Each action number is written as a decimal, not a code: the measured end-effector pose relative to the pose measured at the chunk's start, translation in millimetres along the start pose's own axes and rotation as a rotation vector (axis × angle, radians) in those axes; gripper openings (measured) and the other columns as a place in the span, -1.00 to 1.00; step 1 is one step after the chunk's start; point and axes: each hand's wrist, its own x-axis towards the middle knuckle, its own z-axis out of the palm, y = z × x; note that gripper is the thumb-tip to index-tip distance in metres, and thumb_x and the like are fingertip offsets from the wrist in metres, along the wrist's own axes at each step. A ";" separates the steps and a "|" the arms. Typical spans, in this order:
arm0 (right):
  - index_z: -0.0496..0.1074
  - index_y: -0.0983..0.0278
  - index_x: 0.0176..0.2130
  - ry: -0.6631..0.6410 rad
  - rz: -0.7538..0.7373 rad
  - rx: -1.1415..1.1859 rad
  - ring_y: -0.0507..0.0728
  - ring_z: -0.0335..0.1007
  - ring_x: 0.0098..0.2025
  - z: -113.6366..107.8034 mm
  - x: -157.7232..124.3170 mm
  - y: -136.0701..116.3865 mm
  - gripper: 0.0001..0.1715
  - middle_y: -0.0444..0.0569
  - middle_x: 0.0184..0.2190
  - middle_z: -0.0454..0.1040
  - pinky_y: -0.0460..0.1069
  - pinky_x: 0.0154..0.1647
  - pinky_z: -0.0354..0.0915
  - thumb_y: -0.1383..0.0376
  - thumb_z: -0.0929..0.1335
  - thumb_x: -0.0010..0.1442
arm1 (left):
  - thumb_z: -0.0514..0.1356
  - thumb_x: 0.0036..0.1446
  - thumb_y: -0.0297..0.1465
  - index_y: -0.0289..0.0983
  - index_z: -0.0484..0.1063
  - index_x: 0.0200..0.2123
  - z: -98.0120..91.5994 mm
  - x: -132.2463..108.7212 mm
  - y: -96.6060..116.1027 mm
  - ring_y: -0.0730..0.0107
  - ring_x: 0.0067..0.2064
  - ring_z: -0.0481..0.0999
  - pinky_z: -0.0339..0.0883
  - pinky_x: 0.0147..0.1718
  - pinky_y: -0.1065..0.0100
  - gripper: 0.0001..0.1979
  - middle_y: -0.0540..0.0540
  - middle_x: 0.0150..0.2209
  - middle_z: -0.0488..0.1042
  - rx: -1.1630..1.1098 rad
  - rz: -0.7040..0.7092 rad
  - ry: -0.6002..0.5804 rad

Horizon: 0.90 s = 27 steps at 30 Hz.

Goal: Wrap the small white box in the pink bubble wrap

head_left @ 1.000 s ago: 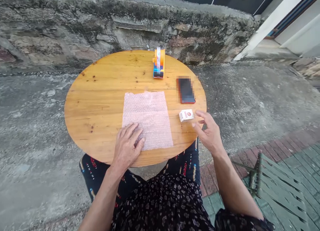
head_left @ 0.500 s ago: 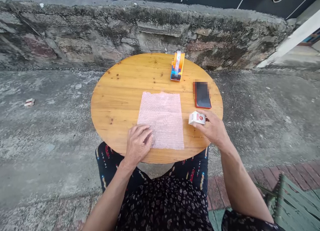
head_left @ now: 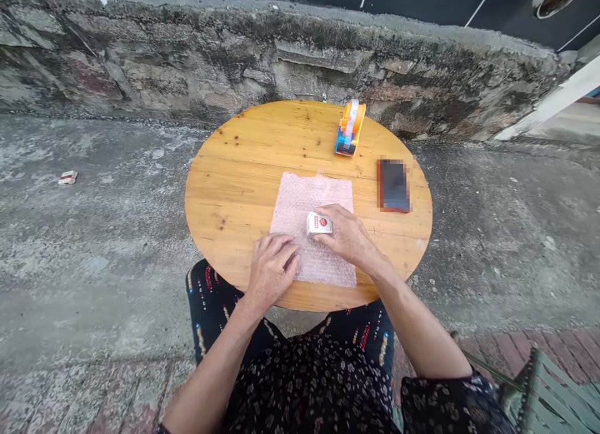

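A small white box [head_left: 320, 224] with red print is gripped between the thumb and fingers of my right hand [head_left: 347, 235]. It is over the middle of a pinkish sheet of bubble wrap [head_left: 328, 266]; whether it touches the sheet I cannot tell. My left hand [head_left: 273, 263] rests at the sheet's left edge, fingers loosely bent and apart, with nothing in it. The bubble wrap lies flat on the round wooden table [head_left: 229, 199], near the side closest to me.
A tape dispenser [head_left: 349, 129] in orange and blue stands at the table's far side. To the right lies a dark phone [head_left: 394, 185] with a red edge, partly blurred. Behind the table runs a stone wall [head_left: 187, 71]. A green chair [head_left: 553, 396] is at lower right.
My right hand has carried the white box leftward from beside the bubble wrap to above its middle. My left hand stays at the sheet's left edge. The whole view has shifted slightly.
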 end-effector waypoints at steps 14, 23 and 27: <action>0.20 0.16 0.24 -0.059 -0.039 -0.085 0.29 0.23 0.25 3.8 -0.8 2.9 -0.29 0.09 0.19 0.33 0.28 0.22 0.21 0.35 0.39 0.13 | 0.18 0.20 -0.50 -0.21 0.52 -0.18 -0.7 0.9 1.4 0.15 -0.01 0.44 0.28 -0.02 0.07 -0.83 -0.11 -0.07 0.54 -0.009 -0.009 0.008; 0.19 0.14 0.25 0.018 0.047 -0.055 0.29 0.23 0.25 -2.6 -29.0 5.6 -0.30 0.10 0.20 0.32 0.29 0.25 0.20 0.33 0.37 0.15 | 0.17 0.20 -0.51 -0.21 0.52 -0.19 -2.5 2.2 1.9 0.17 -0.02 0.43 0.29 -0.02 0.07 -0.83 -0.11 -0.08 0.54 -0.035 -0.013 0.006; 0.19 0.13 0.24 0.075 0.101 -0.020 0.28 0.26 0.23 -2.8 -42.9 7.7 -0.32 0.09 0.17 0.34 0.29 0.24 0.22 0.32 0.36 0.17 | 0.17 0.20 -0.50 -0.20 0.52 -0.19 -2.1 1.9 2.1 0.15 -0.02 0.43 0.29 -0.02 0.06 -0.84 -0.11 -0.08 0.53 -0.033 -0.016 0.003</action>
